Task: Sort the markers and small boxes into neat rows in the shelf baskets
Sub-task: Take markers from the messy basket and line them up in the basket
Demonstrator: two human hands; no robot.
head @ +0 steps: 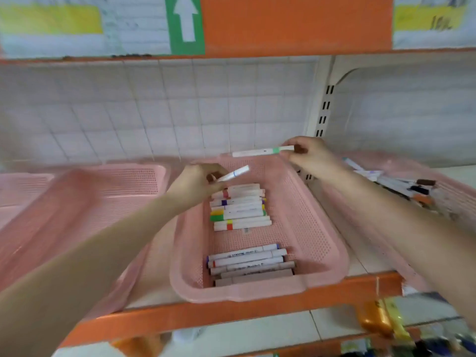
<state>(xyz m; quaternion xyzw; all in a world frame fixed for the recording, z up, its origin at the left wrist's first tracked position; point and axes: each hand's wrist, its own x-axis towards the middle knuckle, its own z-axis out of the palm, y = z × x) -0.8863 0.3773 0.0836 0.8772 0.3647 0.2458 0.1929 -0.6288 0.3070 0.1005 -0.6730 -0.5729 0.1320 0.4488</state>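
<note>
A pink perforated basket (316, 243) sits on the shelf in the middle of the head view. Inside it lie a far row of white markers with coloured bands (239, 210) and a near row of larger markers and brownish boxes (251, 265). My left hand (195, 185) pinches a white marker with a thin blue ring (235, 173) above the far row. My right hand (311, 155) pinches one end of a white marker with a green band (260, 152), held level over the basket's far rim.
A second pink basket (456, 199) at the right holds a loose heap of markers (401, 185). Other pink baskets (123, 186) stand at the left. The orange shelf edge (231, 311) runs across the front, an upper shelf overhead, a slotted upright post (323, 112) behind.
</note>
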